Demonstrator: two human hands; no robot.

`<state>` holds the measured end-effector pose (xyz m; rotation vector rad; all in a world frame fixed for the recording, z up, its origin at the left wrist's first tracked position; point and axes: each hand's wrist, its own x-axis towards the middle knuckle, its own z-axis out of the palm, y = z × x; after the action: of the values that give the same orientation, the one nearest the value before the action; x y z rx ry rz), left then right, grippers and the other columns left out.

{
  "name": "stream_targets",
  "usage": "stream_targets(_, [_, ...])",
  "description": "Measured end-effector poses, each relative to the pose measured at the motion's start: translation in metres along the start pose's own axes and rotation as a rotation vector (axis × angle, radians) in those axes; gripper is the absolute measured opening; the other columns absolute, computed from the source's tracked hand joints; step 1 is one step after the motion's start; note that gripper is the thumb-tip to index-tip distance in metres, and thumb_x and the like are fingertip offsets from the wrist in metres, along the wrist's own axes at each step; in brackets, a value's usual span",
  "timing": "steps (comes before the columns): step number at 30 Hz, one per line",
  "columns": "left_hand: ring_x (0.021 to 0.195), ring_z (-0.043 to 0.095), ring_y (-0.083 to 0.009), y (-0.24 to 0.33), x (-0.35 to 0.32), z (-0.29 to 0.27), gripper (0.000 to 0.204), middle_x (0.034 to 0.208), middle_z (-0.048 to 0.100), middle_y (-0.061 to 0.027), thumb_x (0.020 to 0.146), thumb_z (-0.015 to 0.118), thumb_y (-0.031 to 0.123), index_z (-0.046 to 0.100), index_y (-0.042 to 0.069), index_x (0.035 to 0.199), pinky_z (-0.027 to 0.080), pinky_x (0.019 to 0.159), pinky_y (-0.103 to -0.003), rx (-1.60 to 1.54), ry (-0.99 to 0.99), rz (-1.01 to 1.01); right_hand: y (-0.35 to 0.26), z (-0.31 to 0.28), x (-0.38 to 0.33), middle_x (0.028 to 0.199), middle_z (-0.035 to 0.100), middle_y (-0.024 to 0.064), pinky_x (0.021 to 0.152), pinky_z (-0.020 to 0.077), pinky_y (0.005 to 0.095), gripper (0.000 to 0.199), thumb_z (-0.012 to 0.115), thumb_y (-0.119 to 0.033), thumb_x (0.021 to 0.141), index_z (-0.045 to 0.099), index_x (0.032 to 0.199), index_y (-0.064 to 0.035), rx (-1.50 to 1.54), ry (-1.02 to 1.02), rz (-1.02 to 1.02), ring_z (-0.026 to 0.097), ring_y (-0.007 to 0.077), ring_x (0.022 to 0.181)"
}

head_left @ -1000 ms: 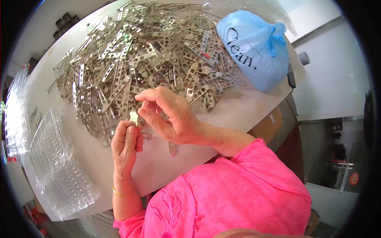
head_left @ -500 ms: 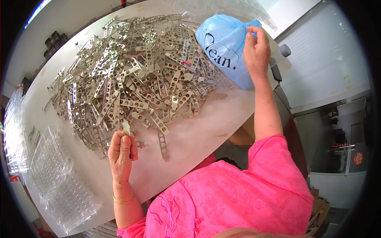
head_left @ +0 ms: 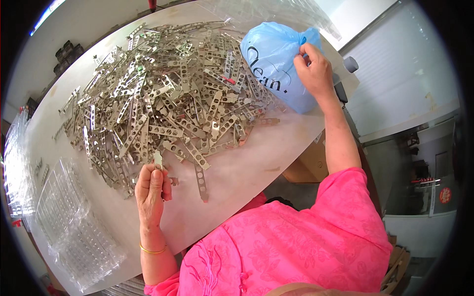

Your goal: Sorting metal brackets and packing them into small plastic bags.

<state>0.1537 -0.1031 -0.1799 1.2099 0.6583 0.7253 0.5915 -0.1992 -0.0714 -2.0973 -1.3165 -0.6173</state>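
My left hand [head_left: 151,190] is closed at the near edge of a heap of thin metal brackets [head_left: 168,98] with round holes. Between its thumb and fingers one metal bracket [head_left: 158,158] stands up, its lower part hidden by the hand. At the far right of the heap sits a blue plastic bag [head_left: 274,54] with dark lettering, its contents hidden. My right hand [head_left: 316,73] pinches the gathered top of this bag with thumb and forefinger.
Clear plastic trays [head_left: 79,232] with rows of small pockets lie on the pale table [head_left: 242,170] at the left. More clear plastic sheeting [head_left: 276,12] lies behind the bag. A grey cylinder [head_left: 351,64] is beyond the right edge. Below the table stands a cardboard box [head_left: 308,163].
My right hand has moved left and slightly lower, and its fingers have closed on the bag's gathered top. My left hand stays put with the bracket.
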Motion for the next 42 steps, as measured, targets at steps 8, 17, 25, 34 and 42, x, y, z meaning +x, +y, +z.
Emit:
stream_targets(8, [0.052,0.038,-0.0054,0.003,-0.001,0.0,0.023,0.063,0.046,0.0027,0.107,0.048,0.023,0.056,0.003,0.099,0.035,0.052,-0.02,0.027,-0.024,-0.007,0.008,-0.005,0.008,0.093,0.072,0.0166,0.075,0.0535,0.0404,0.025,0.051,-0.016,0.088,0.072,0.096,-0.0038,0.087,-0.12,-0.006,0.068,0.0351,0.084])
stream_targets(17, [0.052,0.038,-0.0052,0.002,-0.001,0.0,0.022,0.063,0.045,0.0033,0.107,0.049,0.023,0.056,0.003,0.1,0.049,0.069,-0.024,0.007,-0.039,-0.02,-0.001,-0.015,0.023,0.067,0.064,0.0105,0.065,0.049,0.0343,0.035,0.049,-0.029,0.09,0.071,0.092,-0.002,0.169,-0.47,0.29,0.063,0.0196,0.061])
stream_targets(25, [0.052,0.038,-0.0049,0.004,-0.001,0.001,0.023,0.064,0.045,0.0036,0.107,0.048,0.023,0.056,0.003,0.101,0.048,0.068,-0.023,0.034,-0.034,-0.032,-0.01,-0.015,0.025,0.062,0.059,0.0066,0.053,0.0435,0.0326,0.039,0.049,-0.034,0.093,0.058,0.072,-0.0033,0.178,-0.609,0.356,0.056,0.0151,0.05])
stream_targets(34, [0.053,0.037,-0.0044,0.005,-0.002,0.002,0.022,0.064,0.045,0.004,0.107,0.048,0.022,0.056,0.003,0.101,0.046,0.068,-0.022,0.026,-0.037,-0.065,0.006,-0.013,0.038,0.07,0.053,0.0019,0.039,0.0391,0.0255,0.019,0.043,-0.011,0.09,0.059,0.098,-0.006,0.723,-0.686,0.678,0.063,0.0132,0.052])
stream_targets(42, [0.054,0.038,-0.005,0.001,-0.001,0.002,0.023,0.064,0.047,0.0032,0.107,0.049,0.023,0.056,0.003,0.101,0.041,0.059,-0.02,0.019,-0.053,-0.046,0.017,0.003,0.063,0.07,0.063,0.001,0.038,0.035,0.024,0.021,0.047,-0.01,0.092,0.067,0.096,-0.0078,0.267,-0.656,0.458,0.055,0.0084,0.043])
